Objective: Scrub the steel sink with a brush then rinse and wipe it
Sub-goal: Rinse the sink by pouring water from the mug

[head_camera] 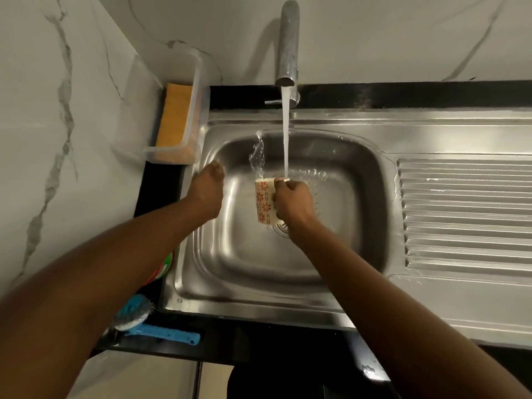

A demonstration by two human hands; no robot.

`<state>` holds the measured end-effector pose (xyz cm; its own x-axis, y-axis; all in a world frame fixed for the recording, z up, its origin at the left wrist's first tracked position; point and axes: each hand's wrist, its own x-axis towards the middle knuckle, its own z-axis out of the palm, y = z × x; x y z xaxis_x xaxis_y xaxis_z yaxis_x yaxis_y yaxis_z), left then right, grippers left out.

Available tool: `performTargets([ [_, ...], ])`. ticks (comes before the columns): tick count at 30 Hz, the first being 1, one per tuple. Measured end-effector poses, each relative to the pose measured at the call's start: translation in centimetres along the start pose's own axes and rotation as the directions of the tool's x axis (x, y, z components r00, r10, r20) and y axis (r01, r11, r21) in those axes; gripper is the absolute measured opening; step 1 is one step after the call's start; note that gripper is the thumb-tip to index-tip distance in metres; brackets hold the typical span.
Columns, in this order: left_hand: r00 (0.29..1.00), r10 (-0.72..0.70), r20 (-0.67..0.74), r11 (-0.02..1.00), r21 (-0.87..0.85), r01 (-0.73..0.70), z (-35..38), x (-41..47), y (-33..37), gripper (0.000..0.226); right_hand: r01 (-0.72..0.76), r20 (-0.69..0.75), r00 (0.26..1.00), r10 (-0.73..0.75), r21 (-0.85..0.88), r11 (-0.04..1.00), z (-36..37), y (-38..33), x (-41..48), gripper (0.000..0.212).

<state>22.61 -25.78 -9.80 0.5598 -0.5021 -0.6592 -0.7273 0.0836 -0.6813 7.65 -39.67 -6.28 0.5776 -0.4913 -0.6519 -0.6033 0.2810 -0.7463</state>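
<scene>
The steel sink (288, 272) fills the middle of the view, wet and shiny. Water streams from the chrome tap (288, 41) into a white mug with red flowers (264, 201), which my right hand (292, 201) grips by its handle side over the drain. Water splashes out of the mug toward the back left. My left hand (206, 192) presses on the basin's left wall, fingers pointing down along it. A blue-handled scrub brush (149, 322) lies on the black counter at the front left, partly behind my left forearm.
A clear plastic box (198, 110) holding an orange sponge (174, 116) stands at the sink's back left corner. The ribbed steel drainboard (466, 214) stretches to the right. A red and green object (164, 267) peeks out beside my left forearm. Marble wall rises behind and left.
</scene>
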Motion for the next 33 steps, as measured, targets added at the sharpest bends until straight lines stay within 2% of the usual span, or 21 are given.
performTargets([
  [2,0.989,0.138,0.05,0.99,-0.044,-0.136,0.0,-0.2,1.2,0.059,-0.021,0.031,0.999,0.022,-0.042,0.999,-1.3,1.2,-0.3,0.026],
  [4,0.967,0.246,0.067,0.953,-0.2,-0.228,-0.8,-0.9,2.0,0.042,-0.044,0.061,0.997,0.047,-0.048,0.998,-3.1,2.5,-0.3,0.023],
  [6,0.964,0.262,0.034,0.891,-0.392,-0.228,-1.7,-1.4,2.6,0.035,-0.039,0.026,0.999,0.04,-0.031,0.999,-4.4,3.3,-0.1,0.027],
  [8,0.975,0.219,-0.016,0.784,-0.592,-0.186,-2.6,-1.3,3.0,0.032,-0.029,-0.025,0.999,0.03,0.029,0.999,-5.2,3.4,0.1,0.03],
  [11,0.991,0.099,-0.096,0.515,-0.847,-0.133,-3.4,-0.5,3.2,0.032,0.018,-0.077,0.997,-0.007,0.147,0.989,-5.6,2.4,0.2,0.031],
  [13,0.996,-0.012,-0.09,0.265,-0.961,-0.083,-4.2,-0.2,3.0,0.038,0.068,-0.079,0.995,-0.053,0.207,0.976,-5.6,1.2,0.3,0.03],
  [16,0.988,-0.137,-0.065,-0.077,-0.994,-0.076,-5.6,0.2,2.2,0.049,0.131,-0.069,0.991,-0.117,0.255,0.958,-5.1,-0.4,0.8,0.029],
  [19,0.972,-0.235,-0.023,-0.307,-0.947,-0.097,-6.4,0.4,1.6,0.039,0.198,-0.04,0.98,-0.194,0.271,0.942,-4.8,-1.3,0.9,0.022],
  [21,0.962,-0.273,-0.027,-0.37,-0.92,-0.131,-6.7,0.4,1.4,0.029,0.234,-0.024,0.971,-0.237,0.262,0.936,-4.8,-1.6,0.8,0.021],
  [25,0.956,-0.293,-0.019,-0.445,-0.882,-0.154,-6.6,0.3,1.4,0.029,0.243,-0.019,0.969,-0.247,0.271,0.932,-4.7,-1.5,0.8,0.024],
  [33,0.95,-0.313,0.008,-0.422,-0.897,-0.132,-6.5,-0.1,0.8,0.027,0.264,0.012,0.959,-0.282,0.316,0.911,-4.8,-2.2,0.6,0.035],
])
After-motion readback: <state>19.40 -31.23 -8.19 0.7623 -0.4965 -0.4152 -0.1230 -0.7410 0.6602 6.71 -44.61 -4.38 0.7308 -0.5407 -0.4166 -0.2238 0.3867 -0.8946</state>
